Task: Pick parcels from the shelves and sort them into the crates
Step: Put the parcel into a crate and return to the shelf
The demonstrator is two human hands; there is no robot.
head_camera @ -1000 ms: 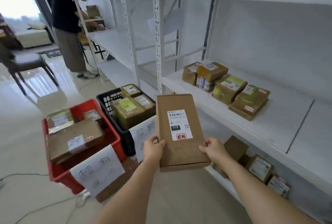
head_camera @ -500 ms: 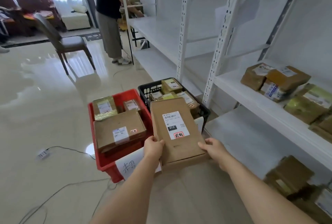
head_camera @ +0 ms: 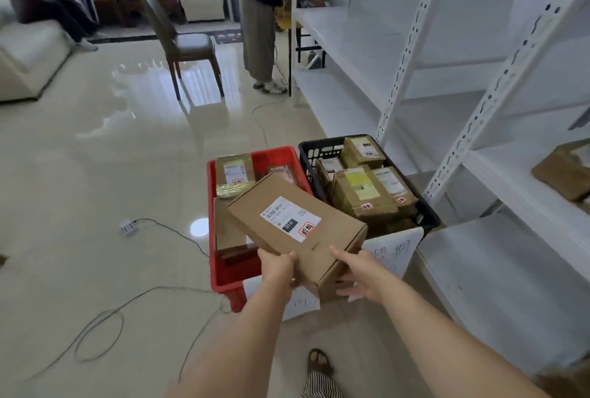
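I hold a flat brown cardboard parcel [head_camera: 297,228] with a white label and a red-ringed sticker, turned diagonally above the red crate [head_camera: 223,282]. My left hand [head_camera: 277,266] grips its near left edge. My right hand [head_camera: 359,273] holds its near right end, fingers under the box. The red crate on the floor holds several brown parcels [head_camera: 235,171]. Right of it, touching, the black crate [head_camera: 322,150] is packed with several taped parcels [head_camera: 367,190]. More parcels [head_camera: 565,174] lie on the white shelf [head_camera: 523,187] at the right edge.
White paper signs [head_camera: 396,252] hang on the crates' near sides. White shelving uprights [head_camera: 402,56] run along the right. Cables [head_camera: 102,330] loop across the glossy floor at left. A chair [head_camera: 182,43] and a standing person [head_camera: 260,20] are farther back. My sandalled foot [head_camera: 319,362] is below.
I turned from the shelf towards the crates. The parcel has swung down and left, rotating from upright in front of me to diagonal over the red crate, still in both hands.
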